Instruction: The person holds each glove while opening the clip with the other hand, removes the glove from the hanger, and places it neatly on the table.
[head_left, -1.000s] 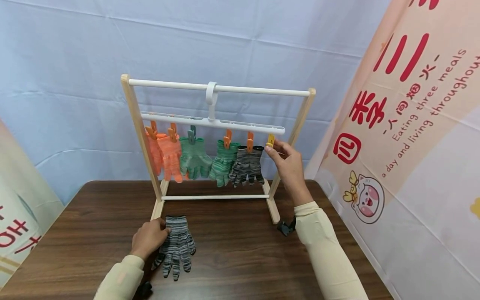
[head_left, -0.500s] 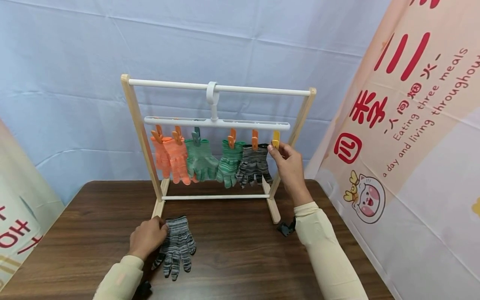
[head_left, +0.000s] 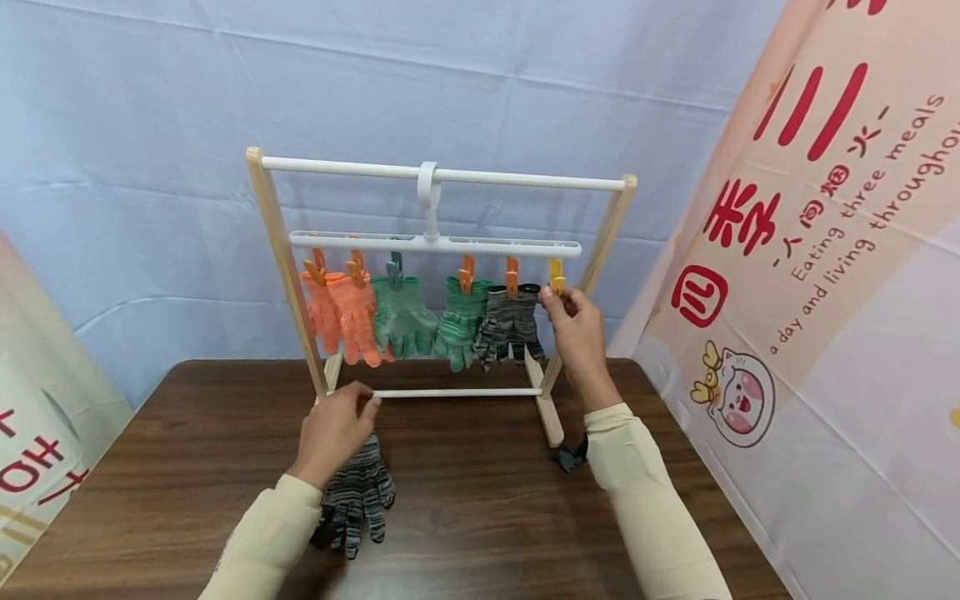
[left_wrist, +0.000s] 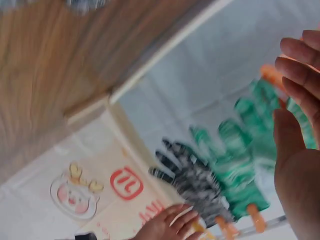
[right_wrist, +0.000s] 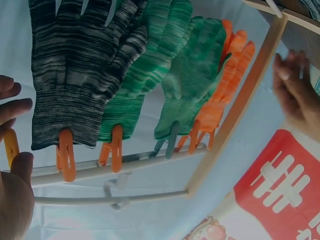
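Note:
My right hand (head_left: 581,333) pinches the lower end of a yellow clothespin (head_left: 556,271) at the right end of the white hanger bar (head_left: 510,247). Beside it, a black-and-grey knit glove (head_left: 510,321) hangs by an orange clothespin (head_left: 512,279). My left hand (head_left: 337,429) is raised above the table with relaxed fingers and nothing in them, as the left wrist view also shows. Below it lies another grey-and-black glove (head_left: 360,492), its cuff partly hidden by the hand in the head view.
Green gloves (head_left: 405,317) and orange gloves (head_left: 354,317) hang further left on clothespins. A wooden rack (head_left: 272,225) with white rods holds the hanger over the brown table (head_left: 480,500). Printed cloth (head_left: 825,250) stands along the right side.
My left hand has left the glove on the table and moved up and right. The hanger has swung slightly right, with my right hand staying at the yellow clothespin.

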